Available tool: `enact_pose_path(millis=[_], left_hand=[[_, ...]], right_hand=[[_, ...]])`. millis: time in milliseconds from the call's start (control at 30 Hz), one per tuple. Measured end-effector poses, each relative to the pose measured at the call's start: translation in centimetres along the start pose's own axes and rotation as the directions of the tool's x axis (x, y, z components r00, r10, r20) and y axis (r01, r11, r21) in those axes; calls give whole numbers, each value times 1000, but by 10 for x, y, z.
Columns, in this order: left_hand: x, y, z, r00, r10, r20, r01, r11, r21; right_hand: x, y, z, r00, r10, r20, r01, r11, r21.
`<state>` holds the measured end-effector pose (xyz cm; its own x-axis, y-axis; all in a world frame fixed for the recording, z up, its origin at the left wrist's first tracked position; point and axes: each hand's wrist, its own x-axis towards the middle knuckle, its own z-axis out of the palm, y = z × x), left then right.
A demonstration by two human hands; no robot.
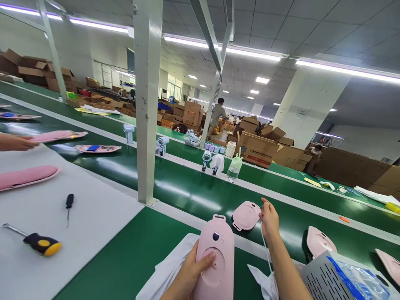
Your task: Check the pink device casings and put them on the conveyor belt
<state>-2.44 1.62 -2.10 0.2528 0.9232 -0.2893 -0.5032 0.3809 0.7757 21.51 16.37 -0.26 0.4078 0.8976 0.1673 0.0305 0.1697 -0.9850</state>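
Observation:
My left hand [192, 271] grips a pink oblong plastic device [215, 254] with a dark button near its top, holding it upright over a white cloth [165, 271]. My right hand [269, 218] is raised beside it, fingers pinched on a thin white cord [265, 250] that hangs down past my wrist. Just left of that hand a pink rounded shell piece [246, 215] lies on the green belt [175, 187].
Two screwdrivers [40, 243] [68, 206] lie on a white mat [78, 225] at left, near a pink cover [26, 176] and another person's hand [17, 142]. A white post [146, 104] rises ahead. More pink shells [318, 241] and a grey perforated box [331, 277] sit at right.

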Motion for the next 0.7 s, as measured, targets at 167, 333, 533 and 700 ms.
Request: enact_pose_path(millis=[167,333,533,700], left_hand=[[-16,11,1,1000,1,-7,-2,991,-136],[-25,19,9,999,25,-37,-33,970,-240],[-29,12,11,997,70,22,-68,993,-97],[-33,11,7,985,47,165,-75,983,170]], right_hand=[[-93,-38,5,843,127,523,-49,986,-160],[-155,-57,-12,622,253,741,100,913,-396],[-167,-51,-29,589,293,753,194,854,-483],[-170,-43,-42,531,380,758,209,808,-551]])
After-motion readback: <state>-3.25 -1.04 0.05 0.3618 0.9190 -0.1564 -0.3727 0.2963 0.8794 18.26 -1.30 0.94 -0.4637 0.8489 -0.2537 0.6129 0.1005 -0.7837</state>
